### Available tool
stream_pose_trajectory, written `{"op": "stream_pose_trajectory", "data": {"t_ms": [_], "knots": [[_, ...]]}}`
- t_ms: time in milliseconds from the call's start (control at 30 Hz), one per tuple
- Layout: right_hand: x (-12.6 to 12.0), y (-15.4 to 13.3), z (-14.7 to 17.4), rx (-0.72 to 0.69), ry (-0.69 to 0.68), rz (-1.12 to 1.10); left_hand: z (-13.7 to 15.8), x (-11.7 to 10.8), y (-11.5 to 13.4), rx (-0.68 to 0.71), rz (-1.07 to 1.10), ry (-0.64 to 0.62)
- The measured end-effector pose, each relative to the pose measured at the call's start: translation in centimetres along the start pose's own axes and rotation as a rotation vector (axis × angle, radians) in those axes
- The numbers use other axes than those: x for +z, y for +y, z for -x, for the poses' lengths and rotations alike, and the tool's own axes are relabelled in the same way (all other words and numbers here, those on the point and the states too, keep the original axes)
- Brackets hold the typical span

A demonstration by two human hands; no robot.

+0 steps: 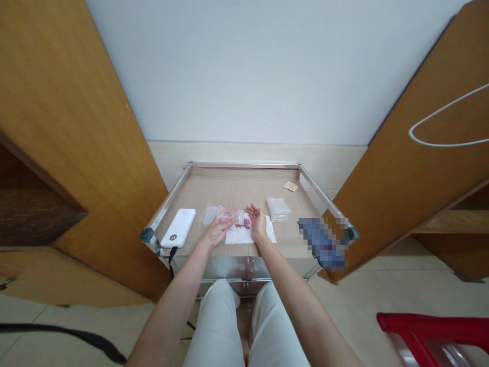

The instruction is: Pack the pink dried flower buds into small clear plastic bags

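A clear plastic bag [234,216] with a pinkish tint is in my left hand [218,228], whose fingers are closed on its near side. Small pink beads or trinkets [246,223] show at the bag's right end, above a white sheet [237,235]; I cannot tell whether they are inside the bag or on the sheet. Just right of them, my right hand [258,222] is held with its fingers apart and seems to hold nothing. Behind my left hand lies another clear plastic bag [210,214].
A white power bank [179,228] with a black strap lies at the left. To the right are a stack of clear bags [278,209], a small tan card [291,186] and a blurred blue item [323,242]. A metal rail [244,165] edges the table; a red stool [435,323] stands lower right.
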State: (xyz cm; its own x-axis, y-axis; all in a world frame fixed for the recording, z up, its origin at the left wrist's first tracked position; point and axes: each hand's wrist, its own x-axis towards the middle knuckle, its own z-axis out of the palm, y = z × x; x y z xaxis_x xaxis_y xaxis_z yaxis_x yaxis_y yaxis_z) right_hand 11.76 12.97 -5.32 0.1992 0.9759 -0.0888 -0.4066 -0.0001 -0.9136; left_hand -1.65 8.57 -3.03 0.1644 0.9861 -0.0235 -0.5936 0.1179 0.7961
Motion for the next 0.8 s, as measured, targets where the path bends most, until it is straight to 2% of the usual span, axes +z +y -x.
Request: {"op": "stream_pose_trajectory", "data": {"t_ms": [133, 267, 633, 800], "knots": [[0.0, 0.3, -0.1, 0.024, 0.013, -0.232, -0.5, 0.2, -0.1, -0.053, -0.055, -0.018], [-0.1, 0.3, -0.1, 0.052, 0.015, -0.323, -0.9, 0.4, -0.3, -0.051, -0.094, -0.026], [0.1, 1.0, -0.4, 0.045, 0.015, -0.254, -2.0, 1.1, -0.5, -0.062, -0.364, -0.063], [0.2, 1.9, -0.8, 0.020, 0.043, -0.156, -2.1, 1.3, -0.4, -0.071, -0.439, -0.057]]}}
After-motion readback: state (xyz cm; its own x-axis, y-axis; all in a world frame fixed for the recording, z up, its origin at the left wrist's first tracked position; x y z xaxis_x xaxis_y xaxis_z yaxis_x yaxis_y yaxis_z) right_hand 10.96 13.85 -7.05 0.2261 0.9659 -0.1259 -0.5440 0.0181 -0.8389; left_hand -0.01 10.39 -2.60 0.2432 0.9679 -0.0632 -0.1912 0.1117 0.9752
